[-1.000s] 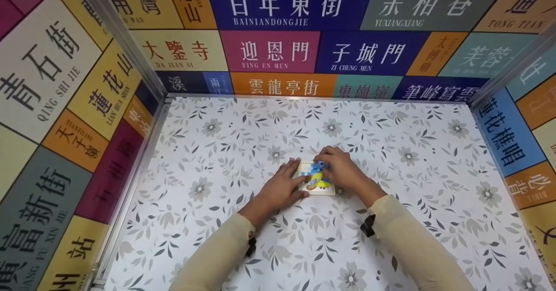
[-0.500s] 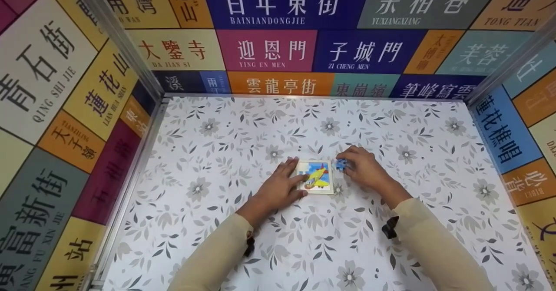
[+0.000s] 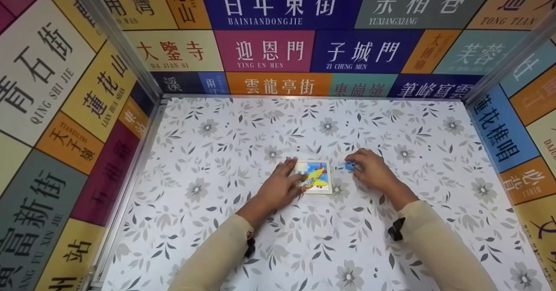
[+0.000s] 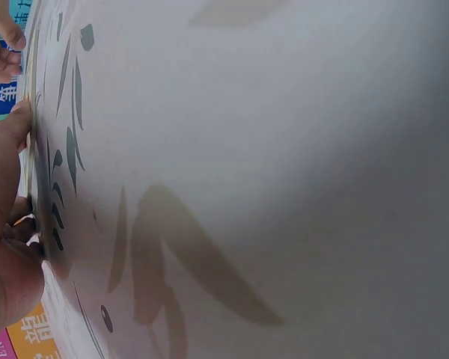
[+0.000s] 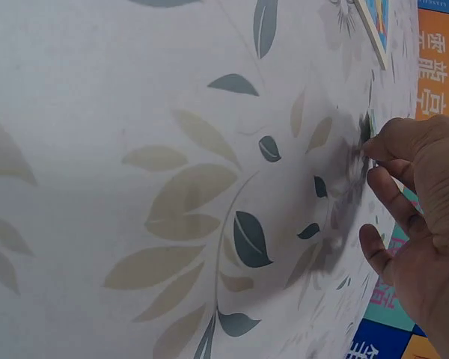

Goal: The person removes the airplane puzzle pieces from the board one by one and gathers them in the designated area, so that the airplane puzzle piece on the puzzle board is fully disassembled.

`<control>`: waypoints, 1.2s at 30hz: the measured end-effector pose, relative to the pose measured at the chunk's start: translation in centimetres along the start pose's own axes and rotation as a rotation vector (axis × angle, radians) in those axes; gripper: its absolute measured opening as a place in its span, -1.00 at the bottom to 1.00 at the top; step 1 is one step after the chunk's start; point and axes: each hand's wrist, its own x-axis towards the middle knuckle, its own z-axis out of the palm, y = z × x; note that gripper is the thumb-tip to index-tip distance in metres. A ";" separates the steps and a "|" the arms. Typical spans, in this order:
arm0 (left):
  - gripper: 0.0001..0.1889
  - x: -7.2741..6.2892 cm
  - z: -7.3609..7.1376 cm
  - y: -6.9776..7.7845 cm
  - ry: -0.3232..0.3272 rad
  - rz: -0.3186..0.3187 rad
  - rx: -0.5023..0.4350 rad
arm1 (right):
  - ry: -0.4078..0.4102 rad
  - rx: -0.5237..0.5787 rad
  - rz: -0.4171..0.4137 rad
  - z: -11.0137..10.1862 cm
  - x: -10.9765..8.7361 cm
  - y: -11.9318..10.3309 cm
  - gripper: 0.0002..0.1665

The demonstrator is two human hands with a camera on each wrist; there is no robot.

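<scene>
A small framed jigsaw puzzle (image 3: 323, 176) with a yellow plane on blue lies flat on the table. My left hand (image 3: 282, 186) rests at its left side, fingers spread over the frame and the picture's left part, which they hide. In the left wrist view the left thumb (image 4: 19, 123) lies along the board's edge. To the right of the board, my right hand (image 3: 371, 171) pinches a blue puzzle piece (image 3: 350, 166) between thumb and index finger, low over the table. In the right wrist view the other fingers (image 5: 396, 202) are loosely bent, and the piece is mostly hidden.
A white cloth with grey leaves and flowers (image 3: 243, 247) covers the table. Panels with large Chinese lettering (image 3: 265, 50) wall it in at the back and both sides. A metal rail (image 3: 130, 195) runs along the left edge.
My right hand has lifted the blue piece off the upper part of the puzzle and carried it right, onto the bare cloth. My left hand has stayed on the board.
</scene>
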 end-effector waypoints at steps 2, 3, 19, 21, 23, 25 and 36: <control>-0.51 0.0 0.0 0.0 0.008 0.002 -0.001 | -0.002 0.002 -0.006 0.0 -0.1 0.1 -0.55; -0.51 0.0 0.1 0.0 0.010 0.005 -0.001 | -0.001 0.003 -0.008 0.0 -0.1 0.2 -0.55; -0.34 0.0 -0.3 -0.4 -0.066 -0.001 0.039 | 0.038 0.049 -0.029 0.2 0.0 0.1 -0.55; -0.36 0.1 -0.5 -0.4 -0.062 0.011 0.049 | 0.040 0.050 -0.029 0.1 0.0 0.1 -0.55; -0.37 0.3 -0.6 -0.4 -0.059 0.016 0.056 | 0.041 0.053 -0.032 0.1 0.0 0.0 -0.56; -0.38 0.4 -0.8 -0.5 -0.056 0.014 0.067 | 0.038 0.050 -0.034 0.0 0.0 0.0 -0.57; -0.38 0.5 -0.7 -0.8 -0.052 0.014 0.065 | 0.019 0.011 -0.048 0.1 -0.2 0.1 -0.54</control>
